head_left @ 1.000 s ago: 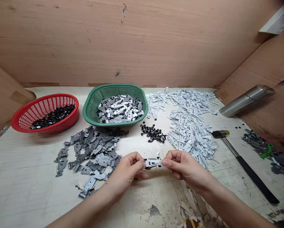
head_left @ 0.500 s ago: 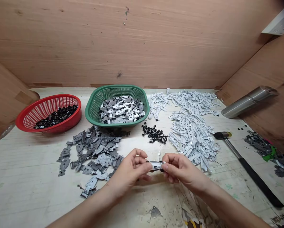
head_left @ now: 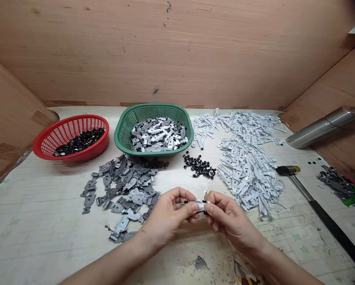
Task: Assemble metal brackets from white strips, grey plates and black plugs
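Low over the front middle of the table, both hands pinch a small white-and-grey toy car piece (head_left: 201, 206) with black wheel-like parts at its ends. My left hand (head_left: 173, 211) closes thumb and fingers on its left end, covering much of it. At the other end, my right hand (head_left: 229, 215) presses with thumb and fingertips beside the black parts. Loose small black wheel-like parts (head_left: 199, 166) lie just beyond my hands. A heap of grey flat plastic pieces (head_left: 133, 186) spreads left of them, and a heap of white narrow plastic pieces (head_left: 250, 174) lies to the right.
A green basket (head_left: 117, 136) holds white-and-grey pieces; a red basket (head_left: 41, 154) holds black parts. On the right lie a black-handled hammer (head_left: 328, 217) and dark scraps (head_left: 337, 184). A steel flask-like cylinder (head_left: 320, 128) leans near the right wall. Board walls (head_left: 177, 55) enclose the table.
The view has shifted, so most things appear farther right. My left fingers have slid further along the piece, covering more of it. Both hands still grip it.
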